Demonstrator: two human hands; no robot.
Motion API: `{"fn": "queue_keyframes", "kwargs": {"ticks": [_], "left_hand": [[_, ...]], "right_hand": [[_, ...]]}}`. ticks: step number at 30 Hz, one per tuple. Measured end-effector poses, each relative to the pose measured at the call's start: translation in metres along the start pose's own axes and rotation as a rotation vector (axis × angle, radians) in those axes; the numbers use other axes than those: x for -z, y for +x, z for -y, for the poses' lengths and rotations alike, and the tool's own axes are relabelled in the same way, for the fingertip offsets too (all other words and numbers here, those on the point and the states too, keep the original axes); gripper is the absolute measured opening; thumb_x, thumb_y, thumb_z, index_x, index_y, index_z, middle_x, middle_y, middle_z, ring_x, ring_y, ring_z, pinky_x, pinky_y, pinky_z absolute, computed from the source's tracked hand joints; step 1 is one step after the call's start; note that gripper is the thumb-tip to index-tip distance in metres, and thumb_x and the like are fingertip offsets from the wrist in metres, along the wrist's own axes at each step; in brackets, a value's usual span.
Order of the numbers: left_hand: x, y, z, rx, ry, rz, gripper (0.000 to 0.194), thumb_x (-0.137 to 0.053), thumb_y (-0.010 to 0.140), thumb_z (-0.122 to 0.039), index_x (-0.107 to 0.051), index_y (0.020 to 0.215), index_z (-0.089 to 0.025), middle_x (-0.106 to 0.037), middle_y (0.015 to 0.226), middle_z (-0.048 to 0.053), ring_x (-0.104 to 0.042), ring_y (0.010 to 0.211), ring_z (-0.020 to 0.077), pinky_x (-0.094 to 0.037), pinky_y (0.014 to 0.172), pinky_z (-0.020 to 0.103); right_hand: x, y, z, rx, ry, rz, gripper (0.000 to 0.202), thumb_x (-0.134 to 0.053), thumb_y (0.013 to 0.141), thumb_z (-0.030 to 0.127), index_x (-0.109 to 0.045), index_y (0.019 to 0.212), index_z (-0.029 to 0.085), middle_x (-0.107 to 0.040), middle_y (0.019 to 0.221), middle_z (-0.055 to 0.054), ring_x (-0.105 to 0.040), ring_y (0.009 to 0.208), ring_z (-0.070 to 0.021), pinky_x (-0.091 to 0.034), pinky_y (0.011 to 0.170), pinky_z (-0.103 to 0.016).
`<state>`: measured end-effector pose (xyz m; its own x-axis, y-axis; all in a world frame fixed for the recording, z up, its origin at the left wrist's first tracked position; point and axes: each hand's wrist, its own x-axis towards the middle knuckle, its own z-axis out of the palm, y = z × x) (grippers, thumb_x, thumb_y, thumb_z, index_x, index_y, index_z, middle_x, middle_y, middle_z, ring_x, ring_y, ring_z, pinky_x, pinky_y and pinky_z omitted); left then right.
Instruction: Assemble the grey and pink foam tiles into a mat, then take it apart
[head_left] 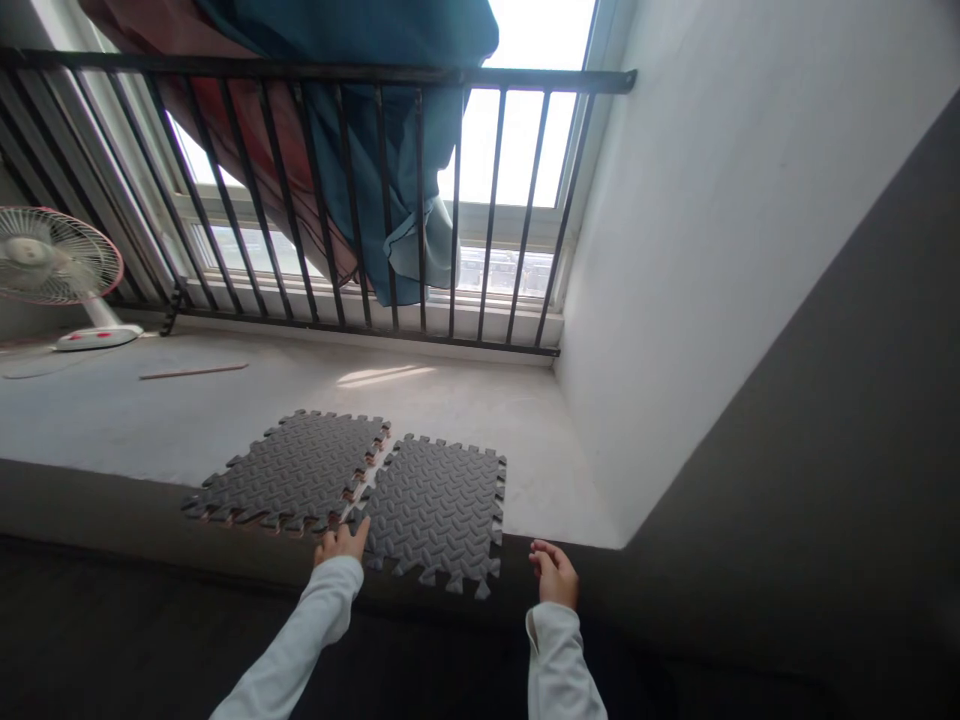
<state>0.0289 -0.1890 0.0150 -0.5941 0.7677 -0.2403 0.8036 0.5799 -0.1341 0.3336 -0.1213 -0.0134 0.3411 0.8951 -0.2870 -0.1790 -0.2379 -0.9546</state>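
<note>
Two dark grey interlocking foam mat tiles with a raised tread pattern lie side by side on a pale ledge. The left tile [296, 465] looks thicker, with brownish layers at its notched edge, perhaps a stack. A narrow gap parts it from the right tile [439, 505], whose near edge juts out past the ledge. My left hand [341, 543] is closed at the near left corner of the right tile, thumb side against it; its other fingers are partly hidden. Off the right tile's near right corner, my right hand [553, 572] hovers with loosely bent fingers and nothing visible in them.
Black metal railing [322, 325] runs along the back before a window, with a blue and pink curtain [330, 160] hanging behind it. A white fan [60, 265] stands at the left, near a thin stick [193, 372]. A white wall [675, 250] bounds the ledge at right.
</note>
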Motion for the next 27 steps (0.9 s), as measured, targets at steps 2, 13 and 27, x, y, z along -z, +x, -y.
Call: {"fn": "queue_keyframes", "kwargs": {"ticks": [2,13,27], "left_hand": [[-0.003,-0.002,-0.003,0.010,-0.074,-0.035,0.062,-0.044,0.070,-0.009,-0.036,0.126,-0.036,-0.046,0.124,0.005,-0.041,0.110,0.0242,-0.036,0.086,0.037],[0.020,-0.013,-0.062,-0.218,-0.247,-0.099,0.054,-0.050,0.069,-0.026,-0.042,0.122,-0.031,-0.050,0.119,0.001,-0.037,0.109,0.0253,-0.036,0.084,0.038],[0.042,-0.023,-0.165,-0.386,-0.225,-0.055,0.045,-0.053,0.069,-0.032,-0.049,0.114,-0.034,-0.049,0.120,0.002,-0.036,0.108,0.0251,-0.036,0.081,0.036]], "right_hand": [[0.000,-0.002,-0.001,0.018,0.004,-0.012,0.022,-0.056,0.042,0.029,-0.062,0.059,0.017,-0.064,0.061,-0.003,-0.059,0.058,-0.0180,-0.042,0.049,-0.025],[-0.003,-0.005,-0.001,0.155,0.107,-0.254,0.023,-0.046,0.049,0.029,-0.058,0.066,0.018,-0.063,0.066,-0.002,-0.056,0.056,-0.0146,-0.043,0.054,-0.026],[0.000,-0.006,-0.010,0.141,0.127,-0.327,0.018,-0.048,0.053,0.024,-0.058,0.066,0.017,-0.063,0.064,-0.001,-0.056,0.053,-0.0134,-0.042,0.051,-0.023]]}}
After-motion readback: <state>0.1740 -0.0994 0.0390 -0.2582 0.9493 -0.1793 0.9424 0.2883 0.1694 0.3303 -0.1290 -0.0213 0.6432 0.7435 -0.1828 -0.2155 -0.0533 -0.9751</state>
